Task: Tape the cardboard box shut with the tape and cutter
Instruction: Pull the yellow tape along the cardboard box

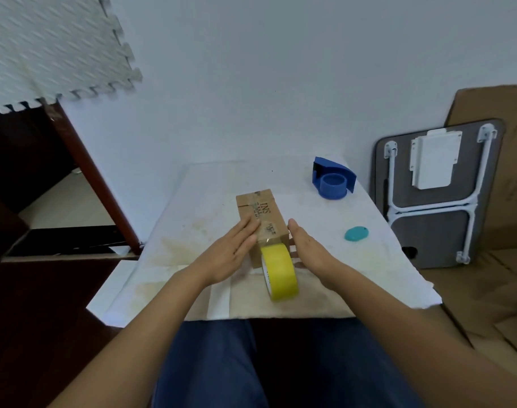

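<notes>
A small brown cardboard box (266, 213) with printed letters lies closed in the middle of the white table (192, 207). A yellow tape roll (280, 270) stands on edge against the box's near end, and a strip of tape seems to run from it up onto the box top. My left hand (232, 253) lies flat, fingers on the box's left top edge. My right hand (305, 250) is flat and open beside the box's right side; touching or apart, I cannot tell. A small teal cutter (356, 233) lies to the right.
A blue tape dispenser (333, 182) sits at the table's far right. A folded grey table (436, 195) and cardboard sheets (504, 237) lean against the wall on the right. Dark wooden furniture (45, 184) stands at the left. My legs are under the near table edge.
</notes>
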{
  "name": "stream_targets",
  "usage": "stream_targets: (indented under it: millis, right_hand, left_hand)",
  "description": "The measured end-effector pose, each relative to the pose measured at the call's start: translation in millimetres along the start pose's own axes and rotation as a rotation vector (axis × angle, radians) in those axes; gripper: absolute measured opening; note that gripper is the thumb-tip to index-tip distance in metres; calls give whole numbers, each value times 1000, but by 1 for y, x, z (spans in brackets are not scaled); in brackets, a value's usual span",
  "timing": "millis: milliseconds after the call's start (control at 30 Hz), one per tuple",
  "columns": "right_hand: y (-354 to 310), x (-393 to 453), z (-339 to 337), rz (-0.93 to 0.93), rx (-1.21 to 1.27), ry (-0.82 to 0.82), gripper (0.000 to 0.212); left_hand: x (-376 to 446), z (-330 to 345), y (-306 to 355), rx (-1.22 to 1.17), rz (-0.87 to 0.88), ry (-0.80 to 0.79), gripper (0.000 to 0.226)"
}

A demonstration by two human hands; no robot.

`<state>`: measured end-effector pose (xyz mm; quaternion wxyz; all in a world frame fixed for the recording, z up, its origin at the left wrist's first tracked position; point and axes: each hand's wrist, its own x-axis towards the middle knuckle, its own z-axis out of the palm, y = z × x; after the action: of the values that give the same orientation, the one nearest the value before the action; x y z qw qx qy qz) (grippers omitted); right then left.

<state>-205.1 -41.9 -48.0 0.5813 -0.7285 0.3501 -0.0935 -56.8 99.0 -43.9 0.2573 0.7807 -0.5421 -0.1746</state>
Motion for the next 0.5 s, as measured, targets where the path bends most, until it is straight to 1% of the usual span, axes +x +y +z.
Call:
stream_targets:
  millis: [33, 100, 167, 200, 300, 367, 500]
  right_hand:
    - [0, 0, 0, 10, 36, -6, 79]
    - [-5, 1, -1, 32, 106, 7, 72]
    - [-9, 5, -3, 53, 161, -5, 64]
    - [-9, 8, -4, 52, 160, -16, 64]
    - [-11, 17, -3, 24, 138, -26, 69]
    - [-14, 27, -7, 51, 158, -19, 70]
    - [-27, 51, -21, 67, 198, -7, 65]
  left_hand:
    - [0, 2, -1, -17, 6, -31, 53]
    - [0, 3, -4, -9, 6, -68, 63]
    - [2, 3, -11, 60, 30, -53, 78]
    - [4, 4, -13, 99, 49, -25, 81]
    - [17, 7, -17, 178, 83, 61, 78]
    - [31, 8, -18, 191, 94, 103, 76]
    - [65, 7, -23, 196, 111, 159, 75]
